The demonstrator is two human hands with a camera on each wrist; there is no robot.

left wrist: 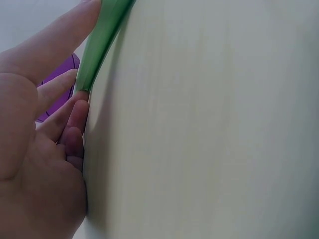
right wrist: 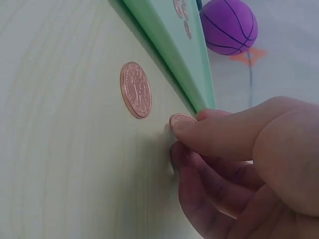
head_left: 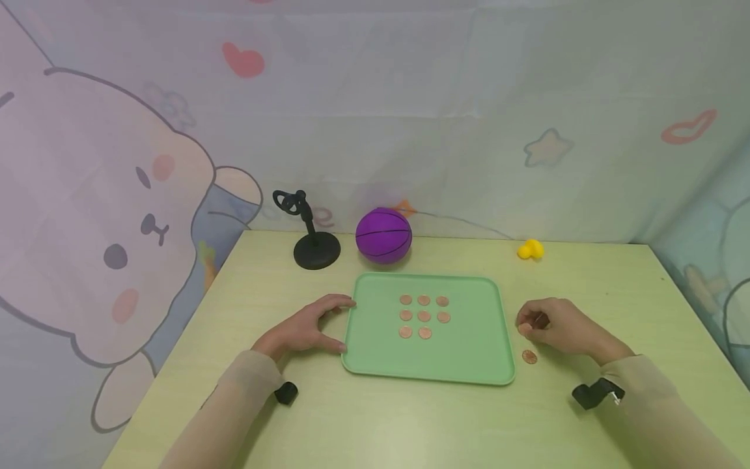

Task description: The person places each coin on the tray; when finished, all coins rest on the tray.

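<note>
Beside the tray's right edge, my right hand (head_left: 556, 326) pinches a copper-coloured coin (right wrist: 182, 118) between thumb and fingers, low over the table. Another such coin (head_left: 530, 356) lies flat on the table just in front of that hand; its raised pattern shows in the right wrist view. A green rectangular tray (head_left: 375, 362) stands in the middle. Several copper coins (head_left: 424, 316) lie on it in neat rows, two rows of three and a front row of two. My left hand (head_left: 307, 326) touches the tray's left rim, thumb and fingers spread apart along it.
Behind the tray sit a purple ball (head_left: 383, 236) with black lines and, to its left, a black stand (head_left: 316, 250) on a round base. A small yellow toy (head_left: 530, 249) is at the back right. A patterned cloth (head_left: 410, 98) hangs behind the table.
</note>
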